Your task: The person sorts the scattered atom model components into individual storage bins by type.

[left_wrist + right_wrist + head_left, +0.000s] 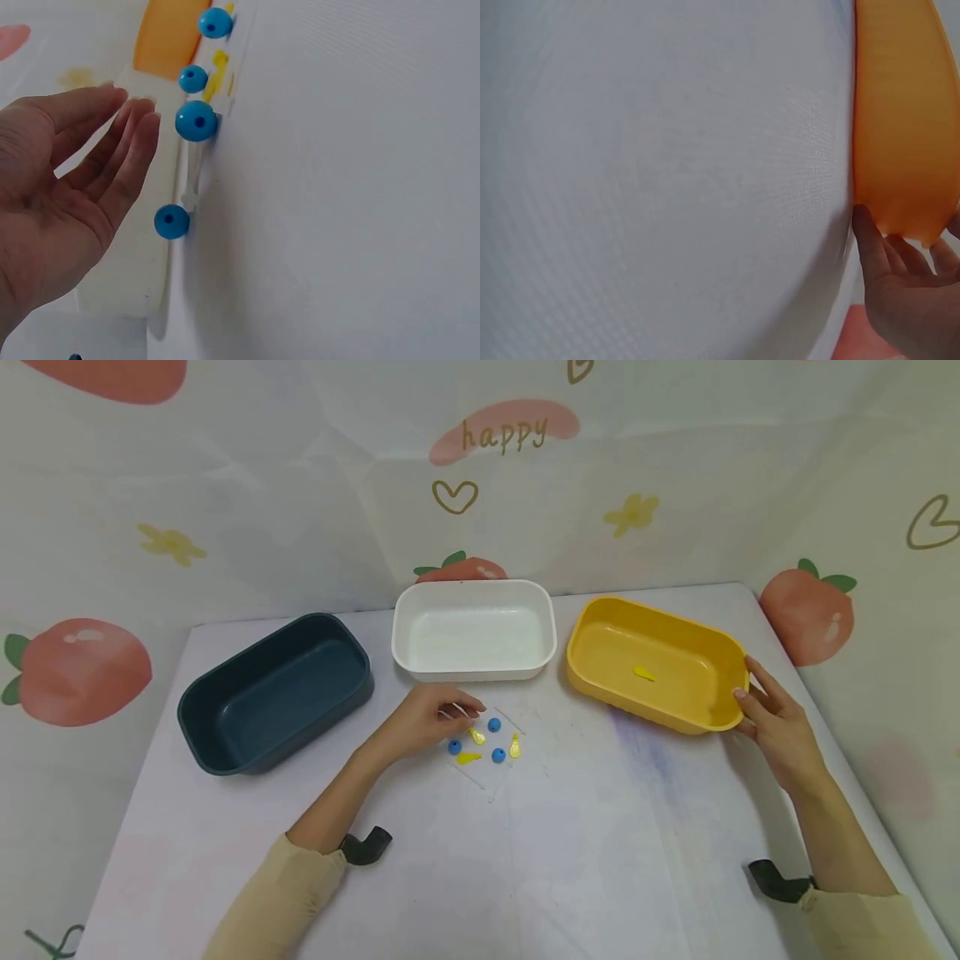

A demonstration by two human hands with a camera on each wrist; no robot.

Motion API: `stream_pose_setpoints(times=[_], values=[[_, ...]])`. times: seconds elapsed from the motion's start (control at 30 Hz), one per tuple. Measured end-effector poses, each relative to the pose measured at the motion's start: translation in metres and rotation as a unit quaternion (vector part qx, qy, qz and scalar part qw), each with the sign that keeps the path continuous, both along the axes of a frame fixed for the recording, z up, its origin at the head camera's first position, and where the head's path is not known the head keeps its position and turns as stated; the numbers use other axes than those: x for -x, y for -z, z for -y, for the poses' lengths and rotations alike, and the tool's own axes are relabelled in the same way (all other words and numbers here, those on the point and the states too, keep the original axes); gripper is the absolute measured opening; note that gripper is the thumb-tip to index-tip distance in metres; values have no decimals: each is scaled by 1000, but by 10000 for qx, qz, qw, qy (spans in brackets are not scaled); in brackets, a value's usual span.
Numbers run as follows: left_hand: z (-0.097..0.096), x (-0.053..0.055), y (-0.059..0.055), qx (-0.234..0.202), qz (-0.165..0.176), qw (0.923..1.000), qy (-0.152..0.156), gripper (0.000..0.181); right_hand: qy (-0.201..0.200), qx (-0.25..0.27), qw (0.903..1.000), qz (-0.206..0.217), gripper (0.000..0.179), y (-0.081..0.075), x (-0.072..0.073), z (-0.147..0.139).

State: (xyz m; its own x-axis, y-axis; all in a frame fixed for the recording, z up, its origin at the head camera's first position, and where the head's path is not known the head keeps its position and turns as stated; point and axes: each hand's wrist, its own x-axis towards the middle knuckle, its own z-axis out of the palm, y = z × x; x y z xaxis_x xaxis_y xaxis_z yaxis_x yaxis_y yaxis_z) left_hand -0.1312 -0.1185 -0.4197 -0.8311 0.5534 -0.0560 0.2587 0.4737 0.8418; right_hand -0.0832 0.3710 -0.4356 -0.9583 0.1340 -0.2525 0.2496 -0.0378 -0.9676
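Note:
My left hand [429,720] hovers over a small group of items at the table's middle, fingers loosely bent; in the left wrist view the hand [82,161] shows nothing between thumb and fingers. Around its fingertips lie several blue beads [498,755], small yellow teardrop-shaped pieces [514,746] and thin white sticks [510,720]. One stick [193,172] has a thicker end, like a cotton swab. My right hand [783,735] holds the right end of the yellow tub [675,714], thumb over the rim and fingers outside. One yellow piece [643,673] lies inside the tub.
A white tub [474,676] stands at the back middle, just beyond the left hand. The dark blue-green tub [315,727] sits on the left, set at an angle. A patterned cloth [300,527] hangs behind the table [570,860].

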Motion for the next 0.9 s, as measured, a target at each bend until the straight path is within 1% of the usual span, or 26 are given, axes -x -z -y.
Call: stream_pose_setpoints(times=[0.07, 0.23, 0.33, 0.53, 0.7, 0.8, 0.9], values=[[2, -2, 3, 75, -3, 9999, -94, 22, 2, 0, 10000, 8, 65, 0, 0, 0], [5, -6, 8, 335, 143, 9986, -375, 19, -10, -60, 9999, 83, 66, 0, 1, 0], [5, -7, 10, 434, 187, 9978, -456, 17, -5, -119, 9998, 146, 66, 0, 1, 1], [5, -9, 13, 553, 294, 9967, -519, 18, 14, -15, 9999, 98, 66, 0, 0, 1], [5, -10, 13, 557, 211, 9963, -619, 20, 16, -48, 9999, 114, 65, 0, 0, 1], [4, -10, 12, 469, 205, 9970, -579, 22, 32, -95, 9998, 170, 65, 0, 0, 2], [3, -10, 13, 478, 170, 9974, -518, 24, 23, -143, 9997, 186, 65, 0, 0, 2]])
